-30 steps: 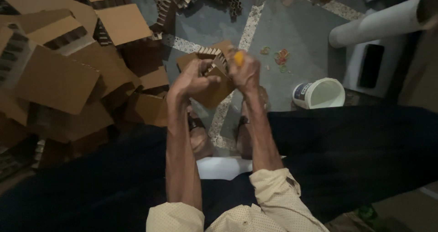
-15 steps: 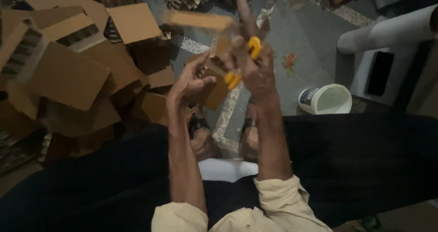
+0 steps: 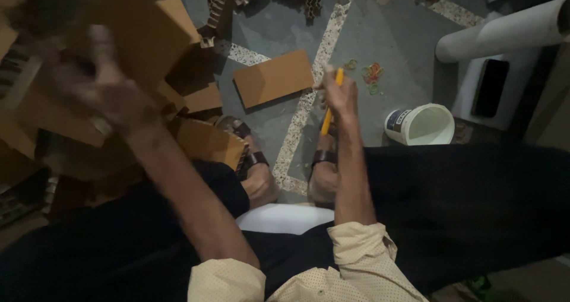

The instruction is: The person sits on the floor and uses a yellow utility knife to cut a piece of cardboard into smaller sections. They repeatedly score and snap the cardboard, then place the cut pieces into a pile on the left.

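Just beyond the right hand [image 3: 341, 94], which grips a thin yellow stick [image 3: 328, 115], a flat cardboard piece [image 3: 273, 78] lies on the floor, seemingly light, stiff, best pinched by an edge; the blurred left hand [image 3: 98, 94] reaches the cardboard stack [image 3: 142, 35], grip indiscernible.

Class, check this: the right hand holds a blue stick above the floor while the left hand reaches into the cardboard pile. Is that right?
Not quite. In the head view the stick in the right hand is yellow, not blue. The left hand, blurred, does reach into the cardboard pile.
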